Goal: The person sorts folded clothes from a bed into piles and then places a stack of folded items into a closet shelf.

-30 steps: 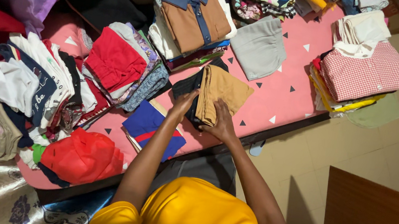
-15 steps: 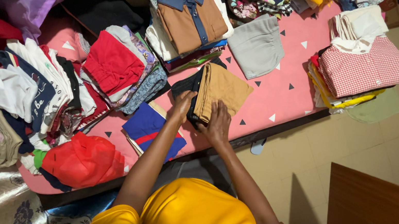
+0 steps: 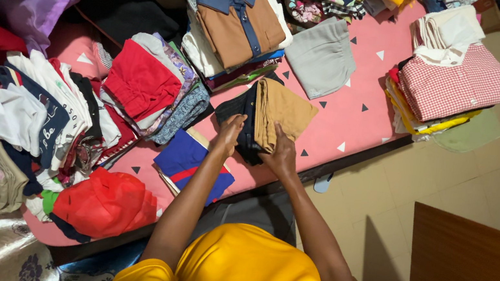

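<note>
Person's left hand (image 3: pixel 229 132) is lying flat, fingers open, on a dark folded garment (image 3: pixel 242 114), w/ palm pressing its near end. Right hand (image 3: pixel 281 155) is resting just beside it, fingers spread & curled loosely over near edge of a tan folded garment (image 3: pixel 280 109), not closed around it. Tan piece is sitting on top of the dark one, both lying near front edge of a pink sheet w/ small triangles (image 3: pixel 358 113). Just left of the hands a blue & red folded item (image 3: pixel 191 162) is lying on the sheet. Further left, a red bundle (image 3: pixel 103 201) is sitting by a loose heap of white & navy clothes (image 3: pixel 33 107). Behind the hands, a stack topped by a red piece (image 3: pixel 141 81), a stack topped by a brown shirt w/ blue collar (image 3: pixel 241 18) & a grey folded piece (image 3: pixel 322 56) are lying. Far right, a pile topped by red checked cloth (image 3: pixel 457 81) is sitting at the sheet's edge.
</note>
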